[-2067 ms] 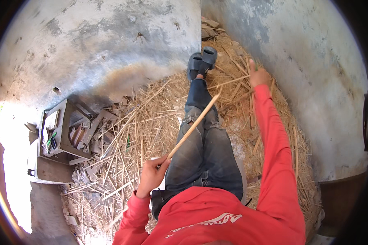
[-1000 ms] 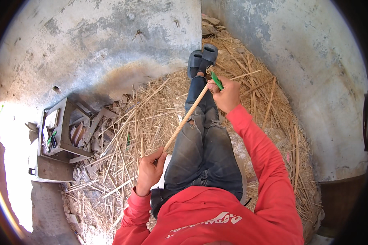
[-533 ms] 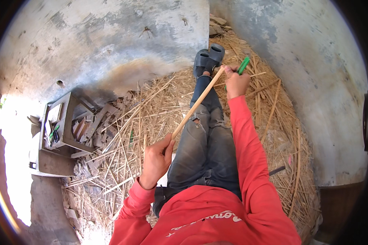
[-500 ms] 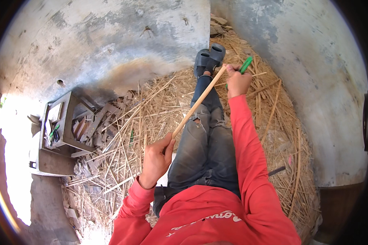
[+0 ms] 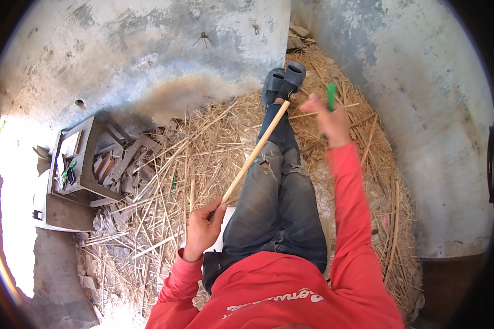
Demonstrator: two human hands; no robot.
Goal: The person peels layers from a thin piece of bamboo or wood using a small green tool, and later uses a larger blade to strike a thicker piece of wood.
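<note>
My left hand (image 5: 204, 227) is closed on the lower end of a long, pale wooden strip (image 5: 255, 152). The strip slants up and away over my legs, its far end free near my ankles. Off to the right of that end is my right hand (image 5: 330, 118), smeared by motion. A slim green-handled tool (image 5: 331, 97) sticks up out of its grip; the fingers hide the rest, and its exact kind cannot be made out. The right fingertips are apart from the strip.
My outstretched legs (image 5: 282, 203) lie across a floor littered with straw and thin wood slivers (image 5: 164, 181). At left stands a worn wooden stool-like frame (image 5: 85, 170) with small items and scrap wood beside it. Stained grey walls (image 5: 164, 49) close in the far side and right.
My right hand has let go of the strip's far end and moved right and slightly nearer, with the green-handled tool. The left hand and strip have shifted slightly nearer.
</note>
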